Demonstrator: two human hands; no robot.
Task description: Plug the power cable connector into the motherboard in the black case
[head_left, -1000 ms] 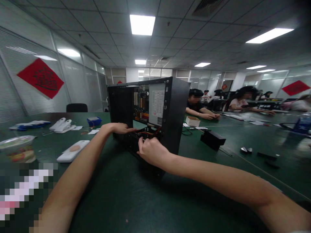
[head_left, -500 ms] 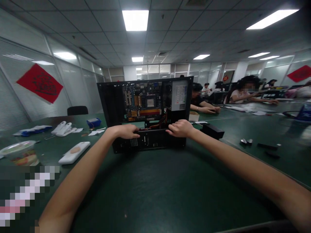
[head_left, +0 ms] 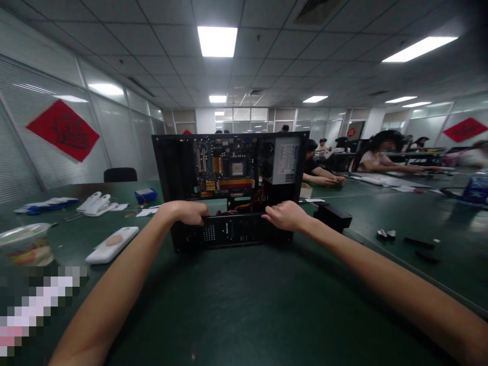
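The head view shows a wide dark green table [head_left: 244, 305] in a large office room with a tiled ceiling and bright panel lights; a red paper decoration [head_left: 63, 129] hangs on the left wall, and a second one is on the far right wall. On the far right side, other people sit at tables with their arms resting on the surface.

In the middle of the table stands an open black computer case [head_left: 229, 190], its open side facing the camera; the motherboard [head_left: 224, 173] is visible inside, the power supply [head_left: 285, 161] is at the upper right, and orange and red cables hang below.

The left hand [head_left: 188, 212] is closed over the near lower edge of the case on its left part, fingers curled over the rim; the right hand [head_left: 284, 216] grips the same edge on its right part, fingers also bent over it. Both forearms are stretched forward and nearly straight.

Left of the case lie a white flat device [head_left: 112, 244], a small blue box [head_left: 145, 194], white objects and a plastic food container [head_left: 25, 244]; right of the case, just beside it, is a black box [head_left: 331, 216], and small dark parts lie further right. The near table between the arms is bare green surface.
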